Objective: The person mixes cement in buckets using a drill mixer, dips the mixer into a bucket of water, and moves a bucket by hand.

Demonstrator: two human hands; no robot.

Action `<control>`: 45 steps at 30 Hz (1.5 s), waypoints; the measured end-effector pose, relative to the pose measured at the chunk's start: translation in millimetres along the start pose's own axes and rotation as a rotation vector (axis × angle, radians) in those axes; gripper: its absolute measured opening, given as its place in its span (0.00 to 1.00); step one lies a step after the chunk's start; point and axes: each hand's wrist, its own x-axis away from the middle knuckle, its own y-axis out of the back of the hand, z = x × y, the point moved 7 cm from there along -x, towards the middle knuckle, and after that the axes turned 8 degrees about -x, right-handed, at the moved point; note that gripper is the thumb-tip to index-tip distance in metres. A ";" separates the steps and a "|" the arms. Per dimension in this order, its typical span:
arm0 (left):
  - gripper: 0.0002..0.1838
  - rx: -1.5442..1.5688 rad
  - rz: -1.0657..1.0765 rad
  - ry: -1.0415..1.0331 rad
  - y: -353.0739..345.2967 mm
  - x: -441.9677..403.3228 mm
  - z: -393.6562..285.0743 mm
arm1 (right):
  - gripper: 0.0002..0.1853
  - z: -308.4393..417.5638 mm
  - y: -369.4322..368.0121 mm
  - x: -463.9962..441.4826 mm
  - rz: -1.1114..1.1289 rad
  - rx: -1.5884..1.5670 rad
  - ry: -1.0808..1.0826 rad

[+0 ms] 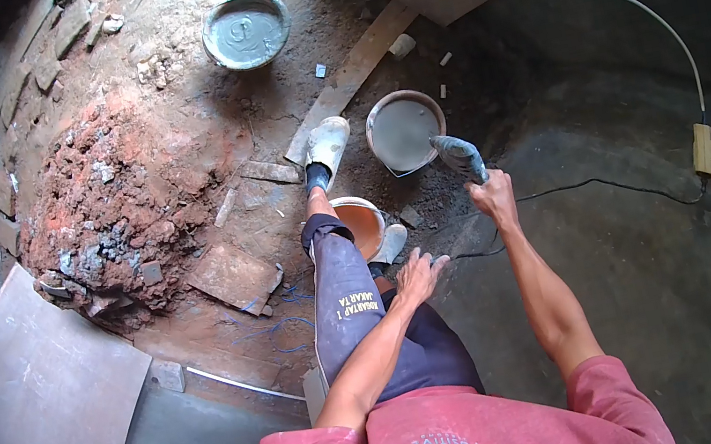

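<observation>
My right hand [493, 198] is closed around a blue-grey, cement-smeared tool [460, 158] that looks like a power tool body; its exact kind is unclear. Its tip reaches the right rim of a round bucket [404, 131] of smooth grey cement mix. Over my bent knee, my left hand [420, 277] has its fingers apart. A black cable [480, 254] shows at those fingertips; whether they touch it I cannot tell. Between my feet stands an orange-lined bucket [362, 226], partly hidden by my leg.
Another basin of grey mix [246, 32] stands ahead. Left lies a mound of reddish rubble [106, 209], with broken tiles and a large board [54, 399]. A plank [357, 69] crosses the dirt. To the right, the black cable runs to a yellowish socket box [705, 151] on a white cord.
</observation>
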 end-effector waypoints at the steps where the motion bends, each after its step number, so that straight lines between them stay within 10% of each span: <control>1: 0.31 -0.008 -0.061 0.033 5.9 -3.7 0.8 | 0.14 1.1 0.6 0.6 -0.004 -0.001 -0.002; 21: 0.19 -0.008 -0.086 0.054 33.0 -55.1 2.1 | 0.18 -19.6 -10.5 21.6 0.032 -0.103 -0.304; 34: 0.40 1.142 -0.297 0.084 27.5 -103.5 -75.2 | 0.22 -24.3 -27.7 22.7 0.115 -0.129 -0.164; 45: 0.40 1.119 -0.118 0.290 34.0 -119.2 -88.5 | 0.28 -28.2 -27.0 18.6 0.037 -0.036 -0.111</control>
